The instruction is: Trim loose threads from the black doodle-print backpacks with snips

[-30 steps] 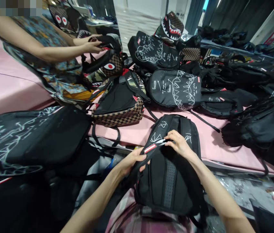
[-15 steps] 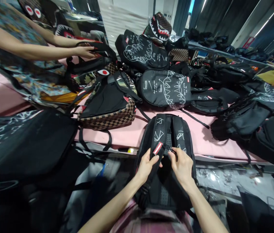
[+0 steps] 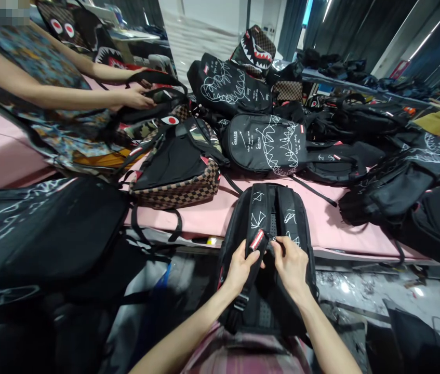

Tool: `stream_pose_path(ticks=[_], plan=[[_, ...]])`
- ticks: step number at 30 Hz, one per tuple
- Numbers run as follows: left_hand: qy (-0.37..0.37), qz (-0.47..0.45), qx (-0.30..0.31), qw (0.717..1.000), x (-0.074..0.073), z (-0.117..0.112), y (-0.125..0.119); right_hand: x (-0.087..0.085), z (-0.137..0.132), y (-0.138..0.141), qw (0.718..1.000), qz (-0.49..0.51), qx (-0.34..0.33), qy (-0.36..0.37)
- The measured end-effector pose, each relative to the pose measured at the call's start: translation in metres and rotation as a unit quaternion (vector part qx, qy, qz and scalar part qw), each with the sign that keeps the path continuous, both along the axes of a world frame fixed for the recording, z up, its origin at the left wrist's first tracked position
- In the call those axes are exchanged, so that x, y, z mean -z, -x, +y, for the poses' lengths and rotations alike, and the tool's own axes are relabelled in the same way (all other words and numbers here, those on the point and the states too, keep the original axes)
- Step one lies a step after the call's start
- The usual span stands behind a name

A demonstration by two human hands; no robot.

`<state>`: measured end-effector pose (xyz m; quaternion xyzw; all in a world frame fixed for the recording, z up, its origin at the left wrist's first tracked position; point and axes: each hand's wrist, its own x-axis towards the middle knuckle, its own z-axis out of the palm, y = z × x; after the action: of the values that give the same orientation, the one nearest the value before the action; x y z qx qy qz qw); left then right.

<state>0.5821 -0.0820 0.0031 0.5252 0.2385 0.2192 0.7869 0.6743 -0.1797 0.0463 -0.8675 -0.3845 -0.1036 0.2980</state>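
Note:
A black backpack [image 3: 227, 228] with white scribbled line prints on its straps rests against my lap and the table edge, its back panel facing up. My left hand [image 3: 241, 266] is closed around the backpack's left shoulder strap [image 3: 257, 208], with the thumb just below a red label [image 3: 257, 239]. Beside it, my right hand [image 3: 293, 266] pinches a small dark piece close to that label. The piece is too small to name. Both hands are over the upper middle of the back panel.
More backpacks crowd the pink table [image 3: 321, 228]: a black printed one [image 3: 243, 143] straight ahead, a checkered one [image 3: 176, 182] to its left, and a dark pile [image 3: 395, 182] at right. A large black bag [image 3: 48, 234] fills the near left. Across the table, a co-worker's hands [image 3: 137, 97] handle another bag.
My right fingers have drawn in closer to the red label, and less of the small dark piece shows. The co-worker's hands have moved slightly lower on their bag. The view has shifted a little.

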Motion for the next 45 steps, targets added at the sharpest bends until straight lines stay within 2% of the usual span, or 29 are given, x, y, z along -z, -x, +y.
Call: stream_pose_path(ticks=[4,11,13,16,18,21,24,27,31,37,45], plan=[[-0.009,0.012,0.006,1.000,-0.002,0.002,0.001,-0.006,-0.001,-0.005,0.999,0.035,-0.007,0.011],[-0.037,0.020,0.005,0.999,0.000,0.003,0.001,-0.010,0.006,-0.007,0.999,0.019,-0.022,0.026],[-0.034,0.021,0.015,0.999,-0.002,0.006,0.004,-0.009,0.007,-0.014,0.998,0.060,-0.031,0.011],[0.012,0.006,0.053,0.999,-0.009,0.020,0.014,-0.006,0.010,-0.035,0.982,0.167,-0.062,-0.060],[0.064,-0.009,0.086,0.994,-0.016,0.035,0.023,-0.004,0.015,-0.053,0.971,0.188,-0.106,-0.103],[0.117,-0.015,0.119,0.986,-0.024,0.058,0.037,-0.005,0.031,-0.072,0.961,0.114,-0.225,-0.114],[0.132,-0.015,0.136,0.982,-0.027,0.072,0.045,-0.007,0.052,-0.080,0.936,0.057,-0.331,-0.104],[0.135,-0.013,0.143,0.980,-0.028,0.077,0.047,-0.009,0.068,-0.082,0.920,0.058,-0.377,-0.090],[0.153,-0.011,0.145,0.977,-0.028,0.078,0.045,-0.010,0.077,-0.085,0.906,0.088,-0.405,-0.082],[0.165,-0.007,0.152,0.974,-0.026,0.082,0.045,-0.008,0.077,-0.086,0.909,0.125,-0.391,-0.079],[0.157,-0.019,0.162,0.974,-0.024,0.084,0.045,-0.010,0.084,-0.086,0.901,0.081,-0.422,-0.061]])
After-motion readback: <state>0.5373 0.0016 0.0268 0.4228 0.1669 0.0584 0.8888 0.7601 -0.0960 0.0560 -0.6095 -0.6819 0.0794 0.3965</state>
